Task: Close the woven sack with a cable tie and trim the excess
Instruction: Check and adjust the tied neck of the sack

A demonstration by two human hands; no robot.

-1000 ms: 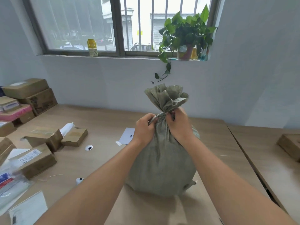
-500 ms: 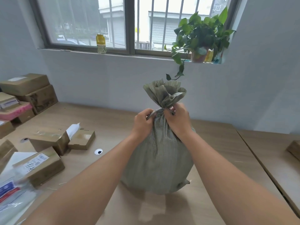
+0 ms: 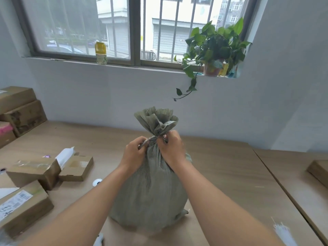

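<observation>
A full grey-green woven sack (image 3: 150, 190) stands upright on the wooden table (image 3: 221, 167), its mouth gathered into a ruffled top. A pale cable tie (image 3: 150, 139) runs around the neck. My left hand (image 3: 134, 153) grips the neck from the left, fingers closed over the tie's end. My right hand (image 3: 171, 149) pinches the neck and the tie from the right. The tie's lock is hidden under my fingers.
Several cardboard boxes (image 3: 33, 171) lie on the table at the left, more stacked by the wall (image 3: 19, 110). A bundle of white cable ties (image 3: 284, 233) lies at the near right. A second table (image 3: 301, 189) adjoins on the right. A potted plant (image 3: 214, 48) sits on the windowsill.
Both hands stay at the sack's neck, working the tie. The view has tilted up and shifted, so the sack sits lower in the frame.
</observation>
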